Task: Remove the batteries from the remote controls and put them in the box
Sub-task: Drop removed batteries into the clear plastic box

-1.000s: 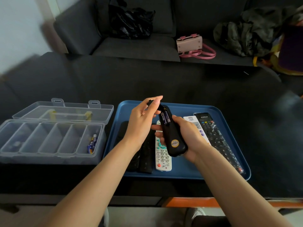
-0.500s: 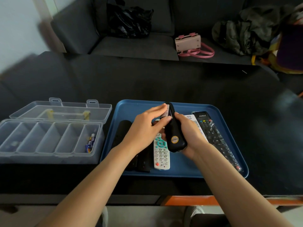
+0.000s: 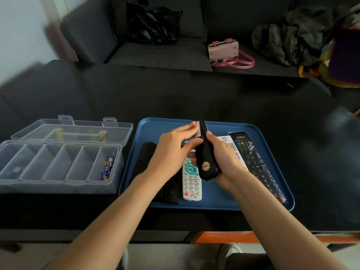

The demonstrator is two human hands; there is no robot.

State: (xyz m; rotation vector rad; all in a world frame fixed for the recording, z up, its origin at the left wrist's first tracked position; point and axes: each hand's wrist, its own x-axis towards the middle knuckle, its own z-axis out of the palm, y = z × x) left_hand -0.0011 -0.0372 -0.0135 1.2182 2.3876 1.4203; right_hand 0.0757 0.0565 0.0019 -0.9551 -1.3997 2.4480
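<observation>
dark table, blue tray, remote round sticker

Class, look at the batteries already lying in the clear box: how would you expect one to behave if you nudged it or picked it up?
The batteries look like smooth cylinders, so one would probably roll if nudged. The compartment walls of the clear box should stop it. They appear rigid, likely slippery to pinch.
</observation>
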